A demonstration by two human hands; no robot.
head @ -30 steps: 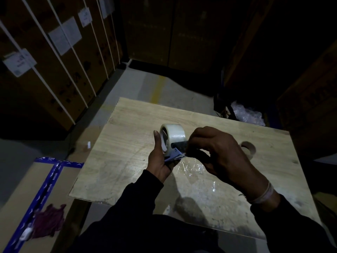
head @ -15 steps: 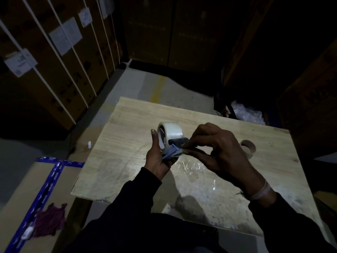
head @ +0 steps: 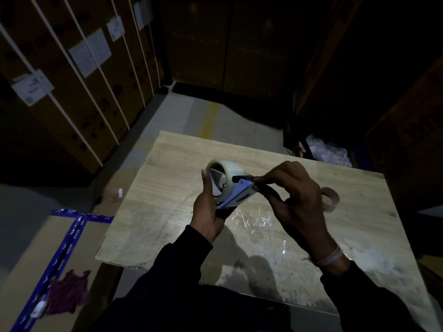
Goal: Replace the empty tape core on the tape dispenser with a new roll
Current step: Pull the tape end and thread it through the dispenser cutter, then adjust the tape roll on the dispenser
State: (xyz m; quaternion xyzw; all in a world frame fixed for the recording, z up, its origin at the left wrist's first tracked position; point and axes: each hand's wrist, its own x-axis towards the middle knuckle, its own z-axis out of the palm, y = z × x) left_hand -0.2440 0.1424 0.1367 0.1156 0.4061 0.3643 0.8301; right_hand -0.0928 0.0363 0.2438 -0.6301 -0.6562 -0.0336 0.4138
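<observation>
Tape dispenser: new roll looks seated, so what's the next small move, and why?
Probably draw the tape end forward over the roller. The new roll sits on the dispenser in the left hand; the right hand pinches at its front.

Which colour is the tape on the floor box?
Blue tape, best seen in the head view.

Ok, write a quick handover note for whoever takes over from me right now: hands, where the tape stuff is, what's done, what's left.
Left hand: holds the tape dispenser from below, above the wooden board.
Right hand: fingertips pinching at the dispenser's front end; exact grip hard to see in the dim light.
New roll: already seated on the dispenser.
Empty core: lying on the board, behind the right hand.
Done: old core off, new roll on.
Left: probably threading the tape end through the front and checking that it pulls; the tape end is not visible.
</observation>
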